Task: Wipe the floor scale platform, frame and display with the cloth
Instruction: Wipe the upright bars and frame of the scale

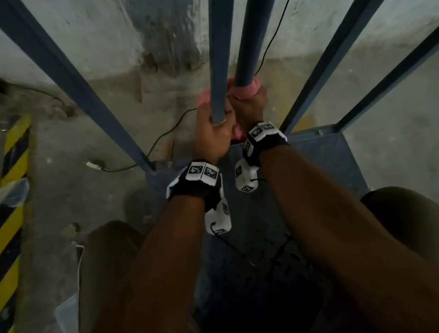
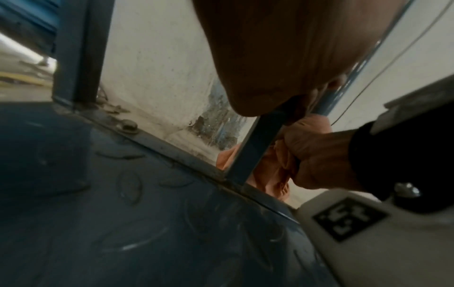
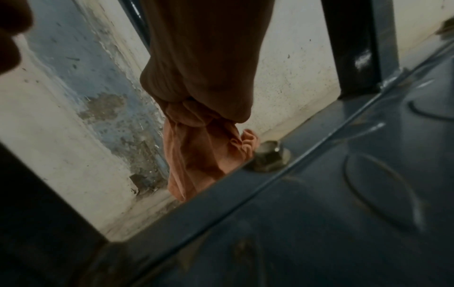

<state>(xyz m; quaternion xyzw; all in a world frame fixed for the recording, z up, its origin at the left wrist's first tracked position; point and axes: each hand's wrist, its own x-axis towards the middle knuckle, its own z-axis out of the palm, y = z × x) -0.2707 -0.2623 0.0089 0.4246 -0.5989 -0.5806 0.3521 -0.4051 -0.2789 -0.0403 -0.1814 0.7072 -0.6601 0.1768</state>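
We're in dim light, wall [image 1: 104, 29] brightest; bars bow at the edges, both wrist views soft, forearms [image 1: 153, 269] in shadow.

Concrete floor [image 1: 62, 211], stained, bearing the blue tread-plate scale platform [image 1: 319, 160]; a black cable [image 1: 156, 146] and a clear plastic scrap [image 1: 8, 196] lie beside it, near a yellow-black striped kerb [image 1: 5, 245].

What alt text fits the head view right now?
Both hands grip blue frame bars of the floor scale: left hand on a square bar, right hand holding a pink cloth around a round post, above the platform.
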